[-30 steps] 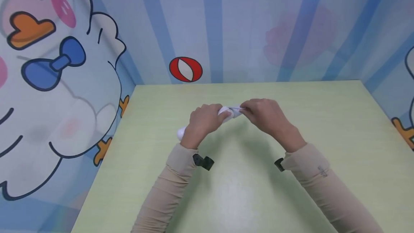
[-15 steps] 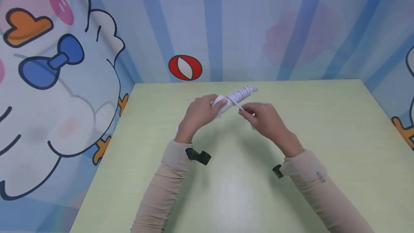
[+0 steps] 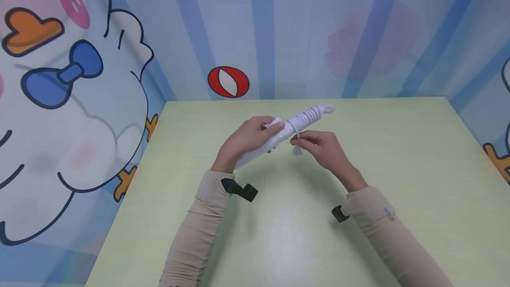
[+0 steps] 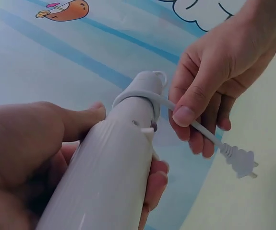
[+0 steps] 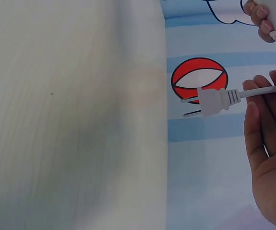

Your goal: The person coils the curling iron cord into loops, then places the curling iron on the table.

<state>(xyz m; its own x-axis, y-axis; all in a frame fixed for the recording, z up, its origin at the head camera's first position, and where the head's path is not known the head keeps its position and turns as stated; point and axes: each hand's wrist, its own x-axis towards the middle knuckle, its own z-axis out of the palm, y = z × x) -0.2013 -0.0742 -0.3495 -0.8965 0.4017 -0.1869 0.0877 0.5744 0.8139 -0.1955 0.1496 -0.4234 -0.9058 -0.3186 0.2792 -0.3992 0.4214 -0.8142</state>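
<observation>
My left hand [image 3: 252,135] grips a slim white wand-shaped electric appliance [image 4: 106,165] above the table, tilted up to the right. Its white cord [image 3: 304,119] is wound in several turns round the end pointing right, where a small hanging loop [image 3: 328,108] sticks out. Thumb and fingers of my right hand [image 3: 326,150] pinch the free stretch of cord just below the turns. A white two-pin plug [image 5: 212,101] juts out beyond those fingers, and in the head view it hangs below them. My left hand hides part of the appliance's body.
Both hands are over a pale green-yellow table [image 3: 287,234]. Its far edge meets a blue striped wall [image 3: 299,34] with a red ball picture [image 3: 228,82]. A duck picture [image 3: 91,145] covers the left wall. Dark wrist cameras [image 3: 249,192] sit at both cuffs.
The wound end of the appliance has come into view, pointing up and right. My right hand has drawn the cord down and round, and the plug now shows below its fingers.
</observation>
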